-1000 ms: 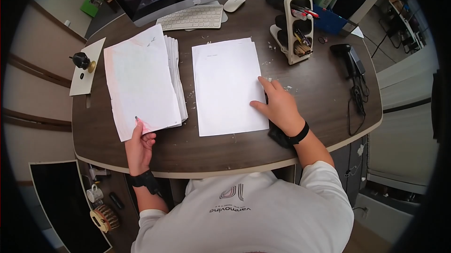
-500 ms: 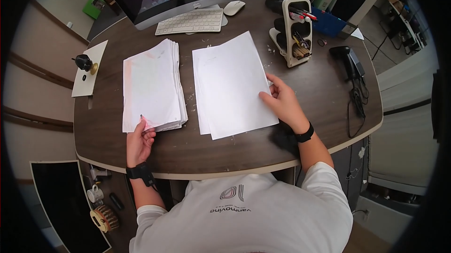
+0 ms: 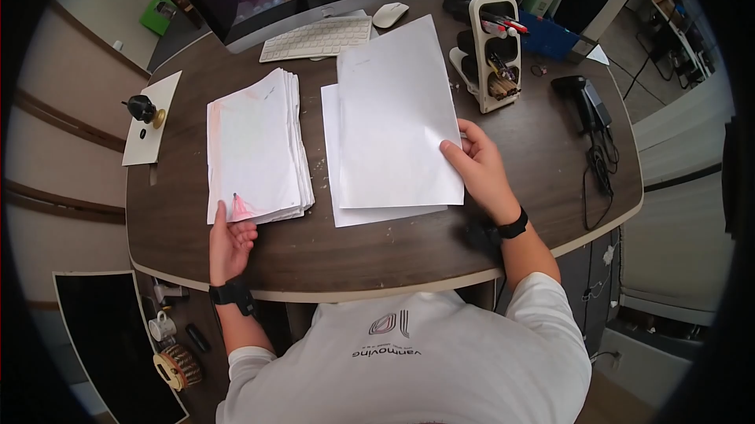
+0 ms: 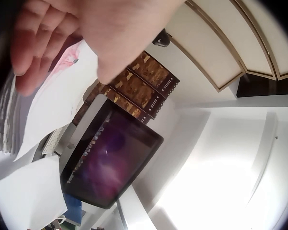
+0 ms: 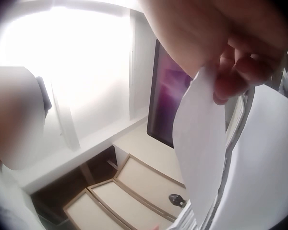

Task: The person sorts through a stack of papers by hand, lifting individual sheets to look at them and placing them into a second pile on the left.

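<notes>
The thin white paper sheet (image 3: 397, 125) looks light, floppy; my right hand (image 3: 486, 175) pinches its side edge. My left hand (image 3: 230, 249), loosely open, touches the thick white paper stack (image 3: 255, 141).

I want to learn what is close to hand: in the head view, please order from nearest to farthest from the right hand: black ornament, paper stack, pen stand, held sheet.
From the right hand:
1. Held sheet, in its grip.
2. Pen stand, beyond it.
3. Paper stack, to the left.
4. Black ornament, far left.
</notes>
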Demonstrator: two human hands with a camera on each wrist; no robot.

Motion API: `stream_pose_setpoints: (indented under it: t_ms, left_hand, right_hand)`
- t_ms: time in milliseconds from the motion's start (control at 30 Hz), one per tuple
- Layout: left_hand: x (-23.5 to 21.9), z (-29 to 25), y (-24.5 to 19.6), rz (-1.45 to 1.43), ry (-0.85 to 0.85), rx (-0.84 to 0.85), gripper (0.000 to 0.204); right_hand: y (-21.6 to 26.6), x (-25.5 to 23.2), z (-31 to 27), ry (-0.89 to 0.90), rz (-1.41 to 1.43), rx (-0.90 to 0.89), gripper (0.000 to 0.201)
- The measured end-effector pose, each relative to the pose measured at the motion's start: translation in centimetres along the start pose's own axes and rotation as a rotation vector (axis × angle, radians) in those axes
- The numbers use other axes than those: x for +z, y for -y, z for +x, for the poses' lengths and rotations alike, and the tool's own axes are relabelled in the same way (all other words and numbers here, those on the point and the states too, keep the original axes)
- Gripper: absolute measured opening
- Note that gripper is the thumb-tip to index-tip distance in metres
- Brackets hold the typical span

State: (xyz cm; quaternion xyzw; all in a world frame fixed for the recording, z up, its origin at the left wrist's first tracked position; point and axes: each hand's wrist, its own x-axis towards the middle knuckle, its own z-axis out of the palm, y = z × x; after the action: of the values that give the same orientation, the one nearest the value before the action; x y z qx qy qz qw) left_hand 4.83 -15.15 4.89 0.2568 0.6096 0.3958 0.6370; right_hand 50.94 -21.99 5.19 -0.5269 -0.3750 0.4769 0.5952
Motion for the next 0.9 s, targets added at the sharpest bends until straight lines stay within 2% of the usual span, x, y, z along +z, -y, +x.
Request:
stream_pose_setpoints:
  t_ms: [33,67,133,200,300,333,367,400,467,533,600,667,733,767,833,900]
  left_hand:
    - [-0.6,-0.5,0.3,-0.023,0.056,-0.059,0.061]
    - [-0.9,-1.0,1.1,0.016,0.197,-0.059,0.076]
    - [-0.3,-2.6,2.6,0.116,0.512,-0.125,0.075]
    - [3.6,-4.2,3.9,0.241,0.809,-0.032,0.068]
    - [11.3,-6.7,5.2,0.104,0.739,0.003,0.059]
    - [13.1,-6.8,5.1,0.050,0.603,-0.020,0.050]
    - [14.0,-6.8,5.0,-0.002,0.468,-0.043,0.042]
    - [14.0,-6.5,4.9,-0.004,0.476,-0.039,0.042]
    - [12.8,-5.5,4.4,-0.033,0.358,0.142,0.034]
    - [11.1,-5.3,2.7,-0.067,0.221,0.321,0.029]
    - [8.1,-4.3,1.0,-0.053,0.080,0.415,0.025]
    - [5.6,-3.8,-0.9,-0.040,-0.063,0.434,0.026]
    - [2.9,-2.9,-2.4,0.010,-0.122,0.454,0.026]
    - [1.8,-2.4,-2.9,0.012,-0.126,0.455,0.026]
    - [0.0,-1.4,-3.6,0.086,-0.098,0.418,0.026]
    - [-1.3,0.1,-3.8,0.119,-0.068,0.370,0.025]
  right_hand:
    - [0.3,0.0,0.0,0.024,0.064,0.020,0.037]
    - [0.4,0.1,-0.1,0.019,0.067,0.021,0.037]
    - [0.2,0.6,-0.3,0.045,0.108,0.060,0.037]
    - [-0.4,1.2,-0.7,0.086,0.110,0.067,0.038]
    - [-1.2,2.0,-1.2,0.162,0.097,0.065,0.039]
    - [-1.3,2.3,-1.4,0.193,0.094,0.059,0.039]
    - [-1.2,2.8,-1.7,0.178,0.096,0.024,0.037]
    - [-0.9,2.4,-1.6,0.175,0.091,0.017,0.037]
    - [-0.9,1.7,-1.8,0.228,-0.084,-0.111,0.035]
    - [-0.6,1.5,-1.5,0.157,-0.136,-0.158,0.029]
    - [0.2,0.8,-1.2,0.110,-0.644,-0.317,0.027]
    - [-0.2,0.6,-0.8,0.093,-0.692,-0.324,0.026]
    - [-0.9,0.3,-0.7,0.134,-0.855,-0.419,0.032]
    - [-0.9,0.2,-0.8,0.137,-0.852,-0.419,0.032]
    - [-0.7,0.2,-0.8,0.286,-0.987,-0.618,0.047]
    - [-0.9,0.4,-1.3,0.352,-1.027,-0.592,0.052]
